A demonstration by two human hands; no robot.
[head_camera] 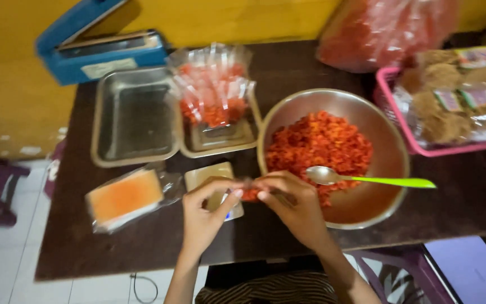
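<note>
— Pinching a small packet (250,193) of red snack between both hands — left hand (205,214), right hand (295,209) — fingers pressed on its ends, above the worktop (142,247).
— How far along?
— Several filled packets (214,90) stand in the tray (220,143); the bowl (386,163) looks well stocked — plenty left, I'd judge.
</note>
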